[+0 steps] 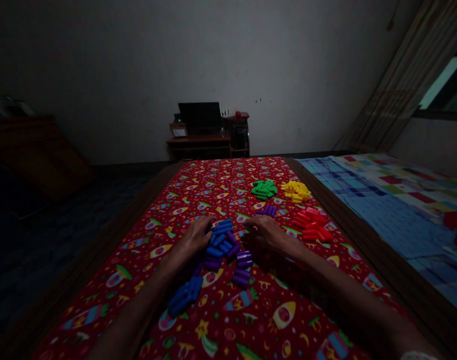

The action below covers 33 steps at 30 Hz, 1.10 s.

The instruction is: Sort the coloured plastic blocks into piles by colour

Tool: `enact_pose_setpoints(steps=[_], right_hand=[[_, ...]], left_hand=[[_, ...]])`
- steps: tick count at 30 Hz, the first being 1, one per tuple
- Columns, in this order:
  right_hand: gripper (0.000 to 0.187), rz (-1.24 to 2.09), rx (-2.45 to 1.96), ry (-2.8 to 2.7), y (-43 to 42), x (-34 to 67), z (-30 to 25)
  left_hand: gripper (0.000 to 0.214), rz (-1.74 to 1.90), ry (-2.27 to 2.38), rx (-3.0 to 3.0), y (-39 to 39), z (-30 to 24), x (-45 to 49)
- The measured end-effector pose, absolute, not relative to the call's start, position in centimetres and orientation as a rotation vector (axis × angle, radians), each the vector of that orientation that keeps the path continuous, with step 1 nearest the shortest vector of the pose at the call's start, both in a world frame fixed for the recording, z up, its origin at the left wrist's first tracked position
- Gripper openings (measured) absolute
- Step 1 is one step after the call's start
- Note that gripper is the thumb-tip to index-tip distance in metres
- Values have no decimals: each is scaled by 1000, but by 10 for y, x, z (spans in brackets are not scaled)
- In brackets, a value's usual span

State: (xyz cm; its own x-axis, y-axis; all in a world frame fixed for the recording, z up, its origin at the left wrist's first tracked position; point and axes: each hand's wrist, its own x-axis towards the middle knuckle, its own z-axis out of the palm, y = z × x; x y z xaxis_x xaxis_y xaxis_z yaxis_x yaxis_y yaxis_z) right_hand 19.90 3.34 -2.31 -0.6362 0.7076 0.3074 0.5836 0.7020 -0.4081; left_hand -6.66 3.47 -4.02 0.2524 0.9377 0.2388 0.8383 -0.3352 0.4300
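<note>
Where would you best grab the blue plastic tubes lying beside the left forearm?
Grip the blue plastic tubes across their long sides, coming from above: they lie flat in a tight bundle on the red printed cloth, so their tops are exposed, and the left hand is close.

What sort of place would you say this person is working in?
It looks like a home bedroom: a bed with a checked cover, a small wooden desk holding a computer screen, and a curtain by the window.

Red rocket-print cloth (100, 280) under colored plastic blocks (218, 245)
</note>
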Motion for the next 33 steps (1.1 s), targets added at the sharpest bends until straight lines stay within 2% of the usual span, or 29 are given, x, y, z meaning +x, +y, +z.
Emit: enact_pose_setpoints(steps=[4, 7, 10, 13, 16, 20, 24, 28, 33], right_hand=[[12, 431, -956, -2427, 35, 200, -27], [18, 503, -902, -2353, 31, 194, -25], [27, 666, -826, -2256, 24, 185, -21], [33, 858, -796, -2219, 19, 180, -19], [34, 821, -871, -2254, 18, 177, -25], [33, 591, -1016, -2313, 19, 167, -38], [25, 557, -1044, -2359, 25, 161, -41], [32, 491, -1111, -2322, 43, 183, -33], [25, 232, -1324, -2316, 65, 222, -30]], left_hand=[[32, 981, 1664, 2020, 36, -26, -69], [40, 1204, 1592, 1715, 29, -15, -59], [45, 1250, 1489, 1564, 20, -10, -41], [36, 1235, 1417, 1645, 13, -9, -25], [24, 1218, 1425, 1921, 14, -8, -24], [21, 1028, 1612, 2238, 23, -14, -43], [24, 781, 1674, 2329, 30, -27, -58], [21, 645, 1595, 2434, 23, -21, -59], [14, 98, 1486, 2412, -4, 10, -52]])
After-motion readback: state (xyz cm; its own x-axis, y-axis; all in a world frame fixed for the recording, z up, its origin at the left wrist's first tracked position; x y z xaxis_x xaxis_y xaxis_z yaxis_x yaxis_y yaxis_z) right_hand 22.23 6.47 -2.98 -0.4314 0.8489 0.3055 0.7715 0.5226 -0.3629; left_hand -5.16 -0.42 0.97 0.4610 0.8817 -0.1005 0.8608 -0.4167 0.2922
